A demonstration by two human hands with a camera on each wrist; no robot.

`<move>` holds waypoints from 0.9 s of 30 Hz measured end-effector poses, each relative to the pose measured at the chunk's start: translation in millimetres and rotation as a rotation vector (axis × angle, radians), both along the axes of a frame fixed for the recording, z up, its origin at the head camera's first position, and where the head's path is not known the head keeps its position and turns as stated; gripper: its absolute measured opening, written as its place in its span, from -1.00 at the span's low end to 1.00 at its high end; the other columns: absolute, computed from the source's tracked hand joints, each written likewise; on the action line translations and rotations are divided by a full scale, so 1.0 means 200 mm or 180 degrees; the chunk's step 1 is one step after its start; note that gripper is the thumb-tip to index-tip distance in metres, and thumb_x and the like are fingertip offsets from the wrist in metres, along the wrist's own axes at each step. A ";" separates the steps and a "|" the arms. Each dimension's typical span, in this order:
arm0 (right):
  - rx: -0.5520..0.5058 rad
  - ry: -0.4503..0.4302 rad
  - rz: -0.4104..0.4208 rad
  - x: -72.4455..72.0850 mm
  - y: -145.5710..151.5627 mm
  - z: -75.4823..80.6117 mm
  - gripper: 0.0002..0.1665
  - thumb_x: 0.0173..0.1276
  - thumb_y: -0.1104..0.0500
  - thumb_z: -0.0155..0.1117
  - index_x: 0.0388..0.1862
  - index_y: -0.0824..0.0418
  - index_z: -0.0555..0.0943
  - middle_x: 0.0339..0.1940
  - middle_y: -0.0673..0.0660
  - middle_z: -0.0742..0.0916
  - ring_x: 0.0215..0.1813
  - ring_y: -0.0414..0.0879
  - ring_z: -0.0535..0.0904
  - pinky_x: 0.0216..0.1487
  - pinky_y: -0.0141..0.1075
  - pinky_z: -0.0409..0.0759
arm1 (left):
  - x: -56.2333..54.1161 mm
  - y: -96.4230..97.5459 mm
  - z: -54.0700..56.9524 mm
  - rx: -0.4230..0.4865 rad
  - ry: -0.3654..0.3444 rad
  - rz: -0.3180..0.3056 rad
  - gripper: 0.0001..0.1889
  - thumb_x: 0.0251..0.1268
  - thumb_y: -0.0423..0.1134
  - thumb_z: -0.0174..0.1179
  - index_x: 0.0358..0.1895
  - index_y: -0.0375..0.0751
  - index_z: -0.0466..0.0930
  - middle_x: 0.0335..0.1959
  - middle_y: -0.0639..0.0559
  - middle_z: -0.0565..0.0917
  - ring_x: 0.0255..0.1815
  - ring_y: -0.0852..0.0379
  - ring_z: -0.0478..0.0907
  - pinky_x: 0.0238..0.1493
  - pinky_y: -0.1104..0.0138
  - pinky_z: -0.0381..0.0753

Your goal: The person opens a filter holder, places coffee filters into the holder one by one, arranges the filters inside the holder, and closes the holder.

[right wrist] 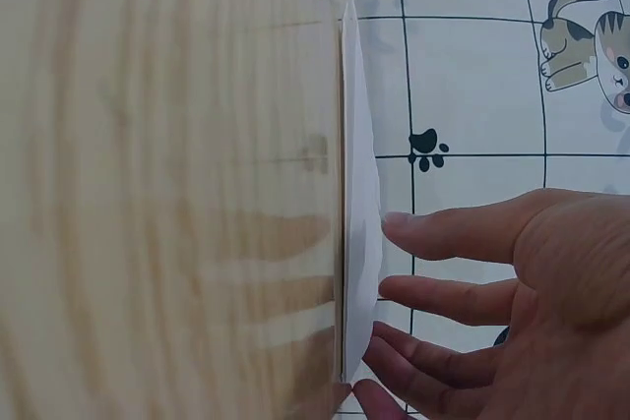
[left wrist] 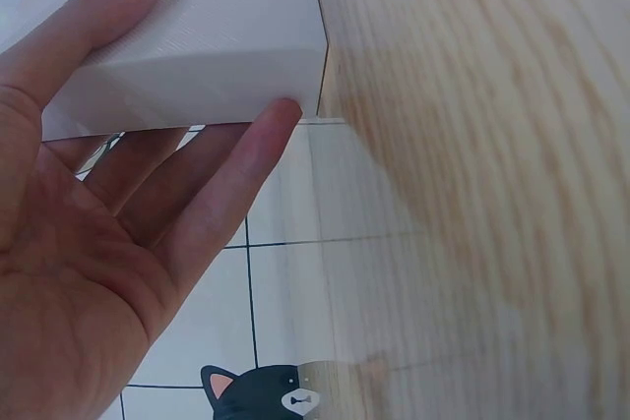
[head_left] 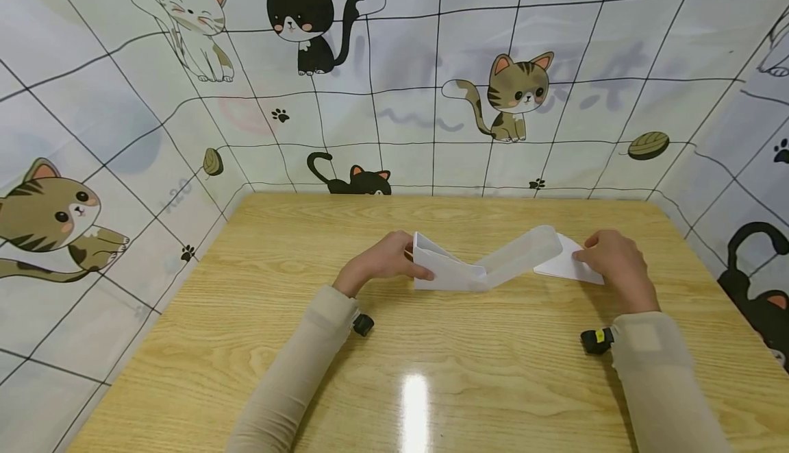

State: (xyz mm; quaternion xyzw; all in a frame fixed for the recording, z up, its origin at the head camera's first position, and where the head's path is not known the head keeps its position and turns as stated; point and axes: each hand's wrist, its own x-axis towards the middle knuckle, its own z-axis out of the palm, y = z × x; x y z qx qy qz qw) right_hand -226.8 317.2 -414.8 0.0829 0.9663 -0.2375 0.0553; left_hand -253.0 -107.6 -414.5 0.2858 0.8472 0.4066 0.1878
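Box (head_left: 450, 277) left — paper (head_left: 564, 265) right

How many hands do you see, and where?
2: the left hand, holding the white box at its left end; the right hand, touching the white paper at right.

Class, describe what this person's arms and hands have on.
The left sleeve and right sleeve are beige and wrist-length. The left wrist device is black; the right wrist device is black with a yellow patch. The left hand and right hand are gloveless.
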 end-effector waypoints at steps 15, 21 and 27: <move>0.0031 -0.0327 0.0176 -0.02 0.02 0.01 -0.56 0.35 0.11 0.37 -0.14 0.55 0.63 -0.37 0.27 0.61 -0.27 0.14 0.45 -0.30 -0.11 0.39 | 0.00 0.00 -0.01 0.0034 -0.0041 0.0011 -0.66 0.20 -0.18 0.52 0.04 -0.11 0.76 -0.09 -0.01 0.82 -0.19 0.17 0.74 -0.24 0.23 0.71; -0.0020 -0.0248 0.0133 -0.02 0.01 -0.01 -0.46 0.33 0.23 0.36 0.12 0.64 0.54 0.03 0.55 0.64 -0.05 0.35 0.49 -0.13 0.06 0.53 | 0.00 0.00 -0.01 0.0068 -0.0064 0.0012 -0.65 0.20 -0.18 0.52 0.05 -0.12 0.75 -0.09 -0.02 0.82 -0.20 0.16 0.75 -0.22 0.14 0.73; -0.0038 -0.0165 0.0062 -0.02 0.01 -0.02 -0.48 0.32 0.26 0.36 0.13 0.60 0.53 0.13 0.59 0.60 0.00 0.41 0.47 -0.05 0.15 0.49 | 0.00 0.00 -0.01 0.0042 -0.0022 0.0000 -0.65 0.20 -0.18 0.52 0.05 -0.11 0.75 -0.08 -0.01 0.82 -0.19 0.17 0.74 -0.24 0.20 0.72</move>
